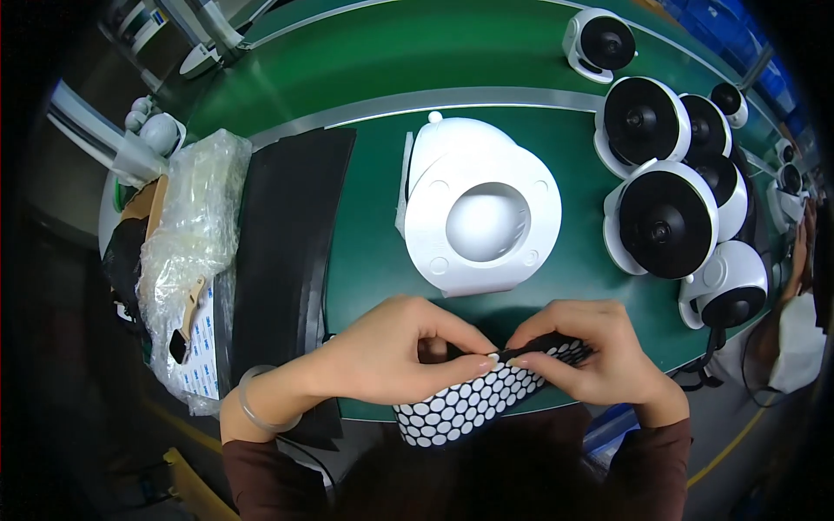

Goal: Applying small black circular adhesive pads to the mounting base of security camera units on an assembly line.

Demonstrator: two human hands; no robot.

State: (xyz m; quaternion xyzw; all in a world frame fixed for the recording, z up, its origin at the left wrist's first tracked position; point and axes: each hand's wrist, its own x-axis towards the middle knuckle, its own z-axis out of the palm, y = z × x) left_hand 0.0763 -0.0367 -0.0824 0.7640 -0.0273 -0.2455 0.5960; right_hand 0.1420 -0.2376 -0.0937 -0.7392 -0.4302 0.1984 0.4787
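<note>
Near the front edge of the green table, my left hand [417, 352] and my right hand [586, 352] pinch the upper edge of a black sheet of round white stickers [465, 408]. Thumbs and forefingers of both hands meet close together at that edge. The sheet bends, its lower left part hanging toward me. Whether a single sticker is lifted off between my fingertips is too small to tell. Just beyond my hands lies a white camera housing [426, 252], its ring-shaped base facing up with a round recess in the middle.
Several white cameras with black round fronts [667, 221] crowd the right side. Another camera [599, 45] stands at the back. Black flat sheets [282, 234] lie left of the housing, beside clear plastic wrap [200, 200]. Another person's arm [795, 260] shows at far right.
</note>
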